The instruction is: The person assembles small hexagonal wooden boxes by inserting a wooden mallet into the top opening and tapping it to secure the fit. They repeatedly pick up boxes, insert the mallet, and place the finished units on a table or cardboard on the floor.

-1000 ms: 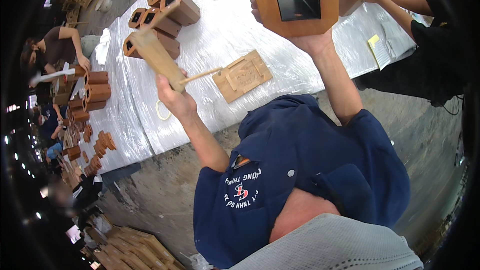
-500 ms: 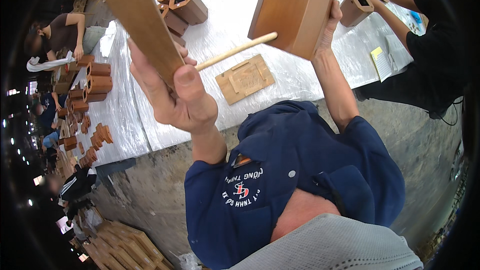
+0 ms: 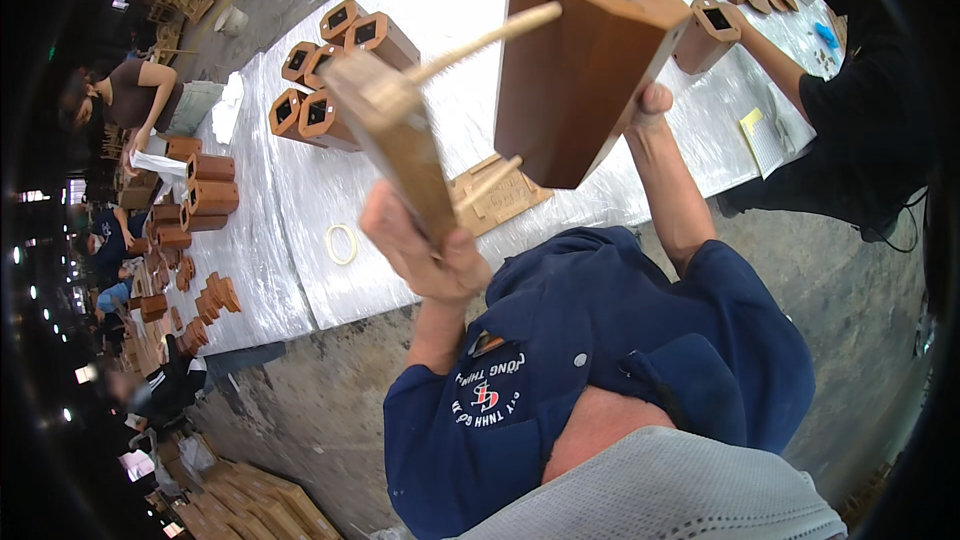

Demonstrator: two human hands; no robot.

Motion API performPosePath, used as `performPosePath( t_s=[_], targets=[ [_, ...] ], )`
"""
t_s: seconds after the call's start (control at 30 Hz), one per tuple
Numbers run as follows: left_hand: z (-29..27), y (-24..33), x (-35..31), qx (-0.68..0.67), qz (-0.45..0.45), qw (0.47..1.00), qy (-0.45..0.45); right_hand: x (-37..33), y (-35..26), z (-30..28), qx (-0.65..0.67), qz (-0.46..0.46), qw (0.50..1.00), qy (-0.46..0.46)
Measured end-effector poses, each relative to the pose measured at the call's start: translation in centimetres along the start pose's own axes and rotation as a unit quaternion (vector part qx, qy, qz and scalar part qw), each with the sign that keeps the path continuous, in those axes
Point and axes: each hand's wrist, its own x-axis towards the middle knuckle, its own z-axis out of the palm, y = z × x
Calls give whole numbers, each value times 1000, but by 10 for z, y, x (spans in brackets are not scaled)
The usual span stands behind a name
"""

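Head view: left hand (image 3: 428, 258) closed round a wooden bar (image 3: 418, 160) with two dowels (image 3: 492, 40); right hand (image 3: 648, 112), partly hidden, grips a brown eight-sided box (image 3: 570, 80), both aloft over the wrapped table (image 3: 300, 175). Dowel-to-box contact cannot be judged; a skewed approach could scuff the finish or stress a dowel, and a slipping one-handed hold could drop the box.

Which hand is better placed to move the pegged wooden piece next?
Probably the left hand: it holds the pegged wooden piece, while the right hand is holding up the brown box.
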Motion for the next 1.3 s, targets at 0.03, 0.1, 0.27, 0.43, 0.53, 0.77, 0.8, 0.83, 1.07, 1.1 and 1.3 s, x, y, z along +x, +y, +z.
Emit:
performPosePath(
  t_s=[0.03, 0.1, 0.27, 0.43, 0.53, 0.77, 0.8, 0.83, 1.07, 1.1, 1.3],
  targets=[
    [2, 1, -6, 10, 13, 999, -27, 0, -1, 2, -21, -4, 1000, 0],
    [11, 3, -20, -4, 24, 999, -36, 2, -3, 9, -75, -23, 997, -19],
    [14, -5, -26, 2, 40, 999, -32, -9, -10, 30, -172, -25, 984, -27],
    [24, 13, 0, 39, 81, 995, -33, -4, -17, 49, -213, -7, 976, -33],
    [40, 10, 0, -18, 100, 994, 41, 0, -24, 62, -233, 5, 972, -41],
    [34, 12, 14, 18, 126, 992, 6, 9, -41, 80, -266, 29, 962, -60],
    [35, 9, 16, -1, 105, 994, 19, 10, -44, 83, -267, 35, 961, -66],
    [35, 6, 18, -20, 84, 996, 30, 10, -44, 87, -263, 45, 961, -70],
    [22, -7, 40, -368, -196, 909, 19, 14, -38, 66, -127, 156, 973, -110],
    [21, -11, 44, -377, -191, 906, 7, 12, -19, 58, -66, 165, 978, -111],
    [-10, -38, 84, -238, -224, 945, -27, -8, 53, 26, 261, 171, 947, -78]
  ],
)
